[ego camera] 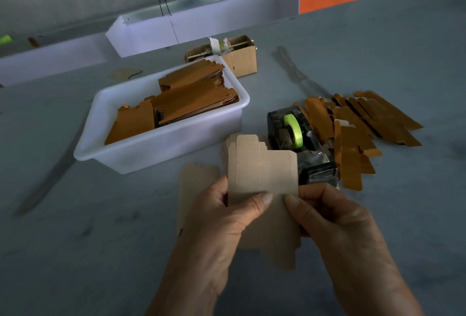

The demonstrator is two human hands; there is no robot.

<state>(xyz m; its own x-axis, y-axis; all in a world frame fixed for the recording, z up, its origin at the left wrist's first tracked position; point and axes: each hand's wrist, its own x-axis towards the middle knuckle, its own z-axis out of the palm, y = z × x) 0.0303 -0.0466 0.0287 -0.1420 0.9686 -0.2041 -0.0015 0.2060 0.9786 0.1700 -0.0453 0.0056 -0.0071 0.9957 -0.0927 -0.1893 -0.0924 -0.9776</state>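
While both hands meet in the centre foreground, a pale cardboard blank (pixel 262 171) is held upright between them, above the grey table (pixel 378 45) and just in front of the tape dispenser (pixel 310 161). The left hand (pixel 222 230) grasps the blank's left edge, with its thumb pressed on the facing side and its fingers curled behind. The right hand (pixel 338 227) pinches the right edge in like manner, its thumb tip almost meeting the left thumb. The blank carries dashed score lines and has stepped tabs at top and bottom. A second pale blank (pixel 199 179) lies flat on the table, partly hidden behind the left hand. The dispenser, dark and translucent, carries a bright green tape roll (pixel 293 130). To its left stands a white plastic tub (pixel 161 156) holding stacks of brown blanks (pixel 186 103). To its right a loose pile of brown folded pieces (pixel 365 124) lies on the table, the nearest ones against the dispenser's side. Behind the tub sits a small open carton (pixel 242 59) with a spool across its top.
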